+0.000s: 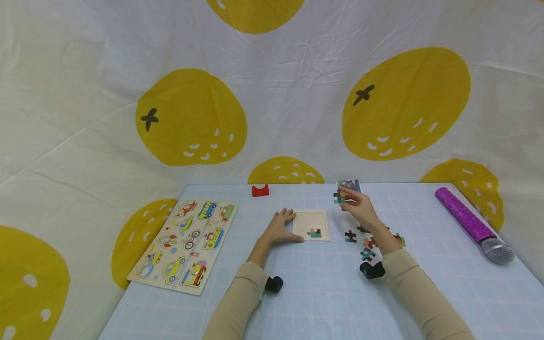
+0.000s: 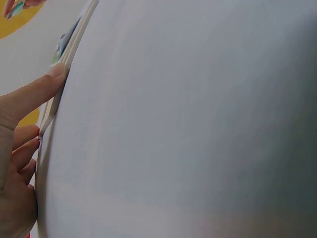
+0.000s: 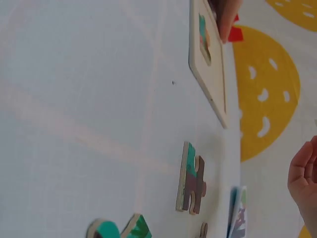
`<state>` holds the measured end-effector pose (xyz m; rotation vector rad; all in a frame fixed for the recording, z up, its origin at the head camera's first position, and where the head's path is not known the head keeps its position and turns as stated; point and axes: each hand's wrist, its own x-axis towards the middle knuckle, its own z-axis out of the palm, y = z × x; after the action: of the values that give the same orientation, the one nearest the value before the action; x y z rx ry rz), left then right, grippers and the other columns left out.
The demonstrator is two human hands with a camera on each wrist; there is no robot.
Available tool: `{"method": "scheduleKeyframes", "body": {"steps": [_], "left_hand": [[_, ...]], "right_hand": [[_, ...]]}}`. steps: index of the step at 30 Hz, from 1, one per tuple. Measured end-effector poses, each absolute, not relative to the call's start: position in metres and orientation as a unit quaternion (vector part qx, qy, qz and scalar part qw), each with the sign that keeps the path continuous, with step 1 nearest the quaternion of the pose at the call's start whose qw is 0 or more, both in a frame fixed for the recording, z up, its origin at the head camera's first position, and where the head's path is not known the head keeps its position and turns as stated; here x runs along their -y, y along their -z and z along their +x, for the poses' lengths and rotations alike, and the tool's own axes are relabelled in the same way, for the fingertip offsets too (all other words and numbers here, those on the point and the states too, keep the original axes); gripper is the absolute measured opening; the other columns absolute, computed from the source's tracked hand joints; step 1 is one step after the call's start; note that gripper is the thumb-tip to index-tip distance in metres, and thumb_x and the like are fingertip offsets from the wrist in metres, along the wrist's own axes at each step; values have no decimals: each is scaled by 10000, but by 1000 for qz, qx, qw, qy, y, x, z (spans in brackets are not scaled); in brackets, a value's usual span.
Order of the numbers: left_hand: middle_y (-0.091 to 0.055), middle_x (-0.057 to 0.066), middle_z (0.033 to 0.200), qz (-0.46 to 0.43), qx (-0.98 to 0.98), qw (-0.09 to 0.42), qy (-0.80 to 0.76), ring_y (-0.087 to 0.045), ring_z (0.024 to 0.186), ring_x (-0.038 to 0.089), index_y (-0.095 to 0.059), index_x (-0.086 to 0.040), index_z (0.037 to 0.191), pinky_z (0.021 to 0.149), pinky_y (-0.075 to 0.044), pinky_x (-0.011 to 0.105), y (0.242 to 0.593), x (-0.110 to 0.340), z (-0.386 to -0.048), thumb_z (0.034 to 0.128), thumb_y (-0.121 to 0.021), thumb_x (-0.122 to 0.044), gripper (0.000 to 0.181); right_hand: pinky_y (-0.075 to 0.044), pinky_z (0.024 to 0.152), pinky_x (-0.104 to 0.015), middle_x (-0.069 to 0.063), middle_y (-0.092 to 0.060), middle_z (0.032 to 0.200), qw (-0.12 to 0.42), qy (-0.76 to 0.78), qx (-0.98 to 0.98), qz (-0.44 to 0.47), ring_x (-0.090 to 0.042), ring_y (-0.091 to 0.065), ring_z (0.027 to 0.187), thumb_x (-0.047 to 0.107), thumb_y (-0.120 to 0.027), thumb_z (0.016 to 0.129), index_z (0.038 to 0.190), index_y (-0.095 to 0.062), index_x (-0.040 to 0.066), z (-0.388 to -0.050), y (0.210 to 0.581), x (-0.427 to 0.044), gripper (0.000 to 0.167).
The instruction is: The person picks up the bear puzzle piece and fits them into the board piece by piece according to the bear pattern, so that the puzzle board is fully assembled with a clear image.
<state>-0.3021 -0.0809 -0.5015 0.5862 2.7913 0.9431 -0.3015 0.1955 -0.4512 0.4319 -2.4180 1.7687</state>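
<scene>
My left hand [image 1: 279,227] holds a square wooden puzzle tray [image 1: 303,218] at its left side. The thumb [image 2: 37,96] presses along the near edge in the left wrist view, while the fingers lie around the left corner. One jigsaw piece [image 1: 314,233] lies inside the tray, toward its lower right. My right hand [image 1: 360,208] pinches a teal and brown jigsaw piece [image 1: 338,197] above the table, right of the tray and in front of a picture card [image 1: 354,184]. A dark brown and teal loose piece [image 3: 190,181] lies below that hand.
Several loose pieces [image 1: 367,254] lie beneath the right forearm. A wooden vehicle puzzle board [image 1: 176,271] lies at left, a red block [image 1: 260,191] at the back. A purple glittery microphone [image 1: 463,214] lies at right. A printed cloth hangs behind the table.
</scene>
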Motion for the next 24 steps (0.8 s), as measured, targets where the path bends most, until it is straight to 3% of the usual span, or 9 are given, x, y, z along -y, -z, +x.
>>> {"method": "scheduleKeyframes", "body": {"steps": [8,18,24], "left_hand": [[-376,74,1483,189,-928,71,-312,-189,1425,256,-447,-71,1402,1152,-98,465,502,81,-303,681,-793,-442,881],[-384,83,1477,189,-929,69,-312,-200,1421,265,-451,-62,1398,1151,-104,467,502,81,-303,681,-796,-436,879],[-383,85,1477,185,-928,71,-315,-196,1422,269,-451,-62,1397,1148,-106,480,502,81,-303,677,-800,-436,883]], "right_hand": [[-542,720,-209,-299,-455,1296,31,-617,774,140,-89,-617,826,-39,-574,878,1386,-417,-34,-299,452,-188,532],[-540,745,-211,-243,-398,1271,10,-652,746,139,-54,-618,851,-31,-567,890,1401,-407,-12,-299,461,-182,536],[-543,739,-215,-279,-440,1197,6,-671,732,121,-52,-622,817,-51,-567,876,1387,-404,-49,-299,463,-176,536]]}}
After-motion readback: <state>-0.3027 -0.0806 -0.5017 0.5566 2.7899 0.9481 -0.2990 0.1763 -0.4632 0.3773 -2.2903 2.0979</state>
